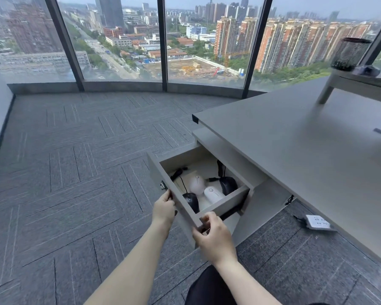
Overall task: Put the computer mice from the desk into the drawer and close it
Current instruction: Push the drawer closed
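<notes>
A person looks down at an open drawer point(207, 208) pulled out from under a grey desk point(295, 150), beside floor-to-ceiling windows over a city.

Four mice lie inside the drawer: a white mouse point(196, 185) near the middle, a second white mouse point(213, 194) just beside it, a black mouse point(191, 200) against the front panel, and another black mouse point(228, 184) to the right. Black cables point(178, 172) trail loosely toward the back.

The left hand point(163, 209) grips the drawer's front panel at its left corner, fingers curled over the top edge. The right hand point(213, 235) pinches the panel's near corner, thumb on top and fingers beneath.

The drawer looks stiff and boxy and should probably slide on runners with a steady, even push from both hands on the front panel. The mice are light, smooth and hard; they may slide or knock together if the drawer is shoved hard. A loose cable could catch at the edge, though none seems to hang over it; the back corner is in shadow.

The visible desk top shows no mice. A riser point(348, 83) stands at its far right with a mesh pen cup point(350, 53) on it. A white power strip point(318, 222) lies on the carpet point(75, 172) under the desk, clear of the drawer's path.
</notes>
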{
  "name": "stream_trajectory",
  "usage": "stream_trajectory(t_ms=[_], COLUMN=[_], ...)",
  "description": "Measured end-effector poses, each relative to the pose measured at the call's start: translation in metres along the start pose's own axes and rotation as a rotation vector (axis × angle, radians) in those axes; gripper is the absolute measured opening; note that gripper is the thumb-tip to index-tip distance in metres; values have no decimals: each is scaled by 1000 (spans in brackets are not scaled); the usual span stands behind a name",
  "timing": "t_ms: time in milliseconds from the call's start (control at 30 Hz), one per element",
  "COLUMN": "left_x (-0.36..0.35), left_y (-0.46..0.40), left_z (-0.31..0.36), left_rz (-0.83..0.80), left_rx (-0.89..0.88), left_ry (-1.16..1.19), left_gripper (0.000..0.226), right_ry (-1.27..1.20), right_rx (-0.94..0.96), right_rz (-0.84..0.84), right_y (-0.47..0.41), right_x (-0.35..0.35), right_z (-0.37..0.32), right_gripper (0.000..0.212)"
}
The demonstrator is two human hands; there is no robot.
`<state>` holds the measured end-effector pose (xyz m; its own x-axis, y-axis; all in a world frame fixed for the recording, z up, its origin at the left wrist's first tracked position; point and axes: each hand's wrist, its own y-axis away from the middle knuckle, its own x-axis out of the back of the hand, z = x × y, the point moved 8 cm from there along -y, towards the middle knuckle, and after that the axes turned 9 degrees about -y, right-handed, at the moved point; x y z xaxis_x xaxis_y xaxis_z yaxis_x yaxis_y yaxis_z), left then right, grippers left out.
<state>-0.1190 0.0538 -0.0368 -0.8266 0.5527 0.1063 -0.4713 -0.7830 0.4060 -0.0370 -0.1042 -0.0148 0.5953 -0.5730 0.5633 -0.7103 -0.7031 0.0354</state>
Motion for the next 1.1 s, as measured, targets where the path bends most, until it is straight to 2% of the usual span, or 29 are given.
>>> stream_trajectory(t_ms=[133,400,533,633,933,1100], left_x=[-37,-107,-133,-150,-182,-181], left_y=[-18,-45,-57,-63,-68,-69], left_z=[10,30,36,39,49,49], left_rz=[-36,-119,-137,-156,-212,-222], left_rx=[-5,4,8,18,37,23], left_ry=[-1,22,36,58,82,52], left_gripper=[53,57,60,61,63,64], right_ry=[-63,-157,-215,-232,-271,-287], right_rx=[-64,-189,-224,-233,-230,-225], right_rz=[107,329,393,427,493,495], right_y=[-16,-42,-55,-66,-80,-82], right_x=[32,83,99,106,124,126], right_z=[21,54,68,80,93,94], right_gripper=[35,68,77,71,36,33])
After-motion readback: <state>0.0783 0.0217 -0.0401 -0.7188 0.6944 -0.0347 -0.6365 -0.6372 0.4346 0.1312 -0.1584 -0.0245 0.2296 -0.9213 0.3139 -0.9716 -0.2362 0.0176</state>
